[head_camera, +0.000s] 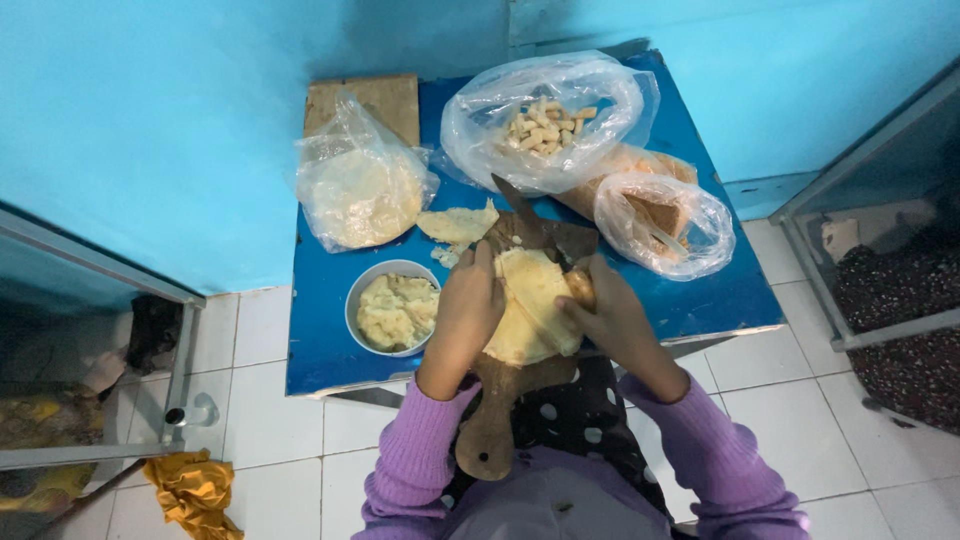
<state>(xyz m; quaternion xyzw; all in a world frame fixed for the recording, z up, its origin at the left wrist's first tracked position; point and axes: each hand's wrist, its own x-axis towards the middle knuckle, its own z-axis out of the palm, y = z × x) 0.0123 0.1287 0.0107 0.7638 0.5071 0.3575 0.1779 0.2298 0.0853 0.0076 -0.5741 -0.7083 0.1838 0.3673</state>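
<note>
A pale yellow flat dough wrap (528, 300) lies folded on a dark wooden cutting board (497, 420) whose handle points toward me. My left hand (466, 308) presses the wrap's left edge. My right hand (610, 310) grips its right edge, fingers curled over the fold. A knife blade (518, 205) rests on the board's far end. A white bowl (363, 290) of mashed yellow filling stands just left of my left hand.
On the blue table (700, 290) lie a clear bag of flat wraps (360, 190), an open bag of pale cut sticks (545, 120), a bag with a brown slab (655, 222) and a torn wrap piece (458, 222). Metal-framed cabinets flank both sides. An orange cloth (195, 490) lies on the tiled floor.
</note>
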